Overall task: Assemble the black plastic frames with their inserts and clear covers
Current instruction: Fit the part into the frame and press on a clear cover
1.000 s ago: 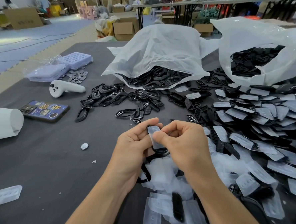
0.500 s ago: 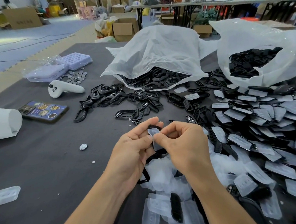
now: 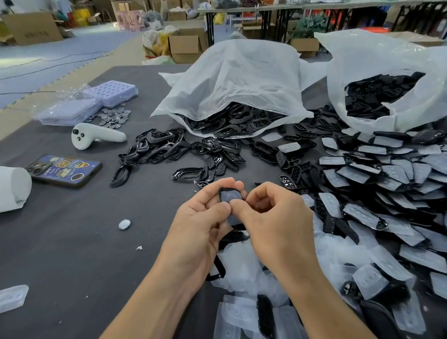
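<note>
Both hands meet over the table's middle around one black frame with a clear cover [image 3: 230, 196] on it. My left hand [image 3: 202, 223] grips the frame from the left, fingers curled behind its top. My right hand [image 3: 275, 218] holds it from the right, and both thumbs press on the cover's lower part. Most of the frame is hidden by the fingers. Loose black frames [image 3: 161, 147] lie ahead on the left. Clear covers [image 3: 241, 315] are heaped below my wrists.
Two white bags [image 3: 237, 74] of black parts stand at the back. A pile of covered pieces [image 3: 400, 174] fills the right side. On the left lie a phone [image 3: 64, 170], a white controller [image 3: 97, 136], a white roll [image 3: 3, 188], purple trays [image 3: 115, 93] and a coin cell [image 3: 124, 224].
The clear cover has gone from standing up between my fingers to lying down on the frame. Both thumbs have closed together over it.
</note>
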The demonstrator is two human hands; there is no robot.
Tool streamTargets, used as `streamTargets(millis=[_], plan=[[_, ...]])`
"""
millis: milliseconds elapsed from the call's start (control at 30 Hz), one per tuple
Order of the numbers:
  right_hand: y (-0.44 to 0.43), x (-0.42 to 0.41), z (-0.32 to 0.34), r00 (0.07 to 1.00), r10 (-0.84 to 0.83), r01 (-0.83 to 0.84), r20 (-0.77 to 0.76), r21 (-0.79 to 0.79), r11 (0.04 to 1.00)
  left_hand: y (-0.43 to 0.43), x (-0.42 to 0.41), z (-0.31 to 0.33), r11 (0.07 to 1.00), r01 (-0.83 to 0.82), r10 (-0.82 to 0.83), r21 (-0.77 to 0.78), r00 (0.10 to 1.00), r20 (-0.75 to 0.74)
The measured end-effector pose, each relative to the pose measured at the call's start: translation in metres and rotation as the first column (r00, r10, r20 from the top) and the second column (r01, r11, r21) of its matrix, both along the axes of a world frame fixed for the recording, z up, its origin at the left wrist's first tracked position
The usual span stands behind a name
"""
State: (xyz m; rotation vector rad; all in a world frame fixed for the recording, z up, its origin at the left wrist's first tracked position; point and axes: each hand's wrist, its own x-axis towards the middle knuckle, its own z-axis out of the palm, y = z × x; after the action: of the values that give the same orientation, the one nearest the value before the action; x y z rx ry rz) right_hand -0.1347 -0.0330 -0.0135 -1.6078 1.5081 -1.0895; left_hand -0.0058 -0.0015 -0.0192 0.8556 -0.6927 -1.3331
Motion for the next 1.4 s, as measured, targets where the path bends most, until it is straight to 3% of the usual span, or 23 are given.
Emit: streamTargets(millis=[367,533,867,1100,1267,1400], plan=[[-0.009,-0.007,0.0,0.99,0.123,-0.123,0.066,-0.009,0.992,0.0,-0.001,-0.003,0.999,-0.053,0.051,0.005,0.973,0.223],[-0.009,-0.006,-0.002,0.974,0.199,-0.203,0.109,0.03,0.979,0.001,0.002,-0.004,0.991,-0.128,0.115,0.033,0.961,0.25],[-0.009,-0.01,-0.001,0.974,0.205,-0.207,0.096,0.015,0.978,0.0,0.004,0.004,0.962,-0.238,0.167,0.134,0.901,0.399],[-0.007,-0.006,-0.002,0.971,0.183,-0.188,0.155,0.018,0.982,0.002,-0.001,0.003,0.953,-0.277,0.214,0.127,0.906,0.366],[-0.01,-0.008,-0.003,0.975,0.183,-0.184,0.126,-0.004,0.983,0.003,0.008,0.004,0.978,-0.161,0.112,0.132,0.942,0.318],[-0.01,-0.011,-0.002,0.98,0.184,-0.181,0.07,-0.051,0.982,0.002,0.016,0.005,0.986,-0.049,-0.016,0.158,0.922,0.386]])
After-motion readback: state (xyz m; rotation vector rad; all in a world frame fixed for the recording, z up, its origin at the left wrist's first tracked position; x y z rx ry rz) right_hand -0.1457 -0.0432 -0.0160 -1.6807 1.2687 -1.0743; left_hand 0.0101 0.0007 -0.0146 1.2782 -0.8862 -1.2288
